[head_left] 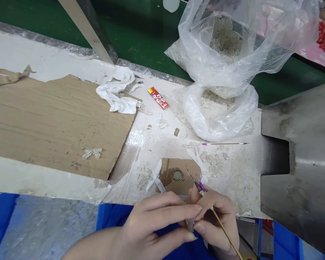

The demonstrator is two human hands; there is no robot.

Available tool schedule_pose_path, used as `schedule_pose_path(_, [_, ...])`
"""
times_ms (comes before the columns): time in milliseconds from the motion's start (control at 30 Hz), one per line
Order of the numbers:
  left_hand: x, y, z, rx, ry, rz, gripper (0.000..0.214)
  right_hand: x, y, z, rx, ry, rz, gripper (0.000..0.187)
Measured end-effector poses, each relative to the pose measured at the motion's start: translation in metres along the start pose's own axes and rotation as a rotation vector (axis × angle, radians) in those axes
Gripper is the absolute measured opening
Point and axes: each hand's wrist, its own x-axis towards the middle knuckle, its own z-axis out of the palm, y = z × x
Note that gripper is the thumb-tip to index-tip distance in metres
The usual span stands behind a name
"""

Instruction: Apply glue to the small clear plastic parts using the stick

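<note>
My left hand (154,224) is low in the middle, its fingers pinched on a small grey piece (191,224) between thumb and forefinger. Touching it from the right, my right hand (215,220) grips a thin brush (206,195) with a wooden handle and a purple ferrule; the tip points up toward a small brown card (185,169). On that card lies a round, ringed metal piece (177,176). Small clear chips (215,162) are scattered on the white table beside it.
A second thin brush (223,143) lies on the table (56,68). Clear plastic bags of pale chips (222,108) stand behind it, with a red tube (158,98), a white rag (117,90) and a cardboard sheet (51,122) to the left. A grey metal housing (303,162) fills the right.
</note>
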Motion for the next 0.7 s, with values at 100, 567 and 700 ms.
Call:
schedule_pose_path(100, [0.002,0.001,-0.001,0.001,-0.003,0.002,0.024,0.001,0.000,0.000,0.014,-0.013,-0.003,0.020])
schedule_pose_path(567, [0.008,-0.006,-0.007,0.242,-0.072,-0.030,0.036,0.001,0.000,-0.015,-0.332,0.170,-0.158,0.021])
schedule_pose_path(700, [0.034,-0.035,-0.028,0.781,-0.099,-0.125,0.038,0.002,0.009,-0.057,-0.804,0.478,-0.228,0.009])
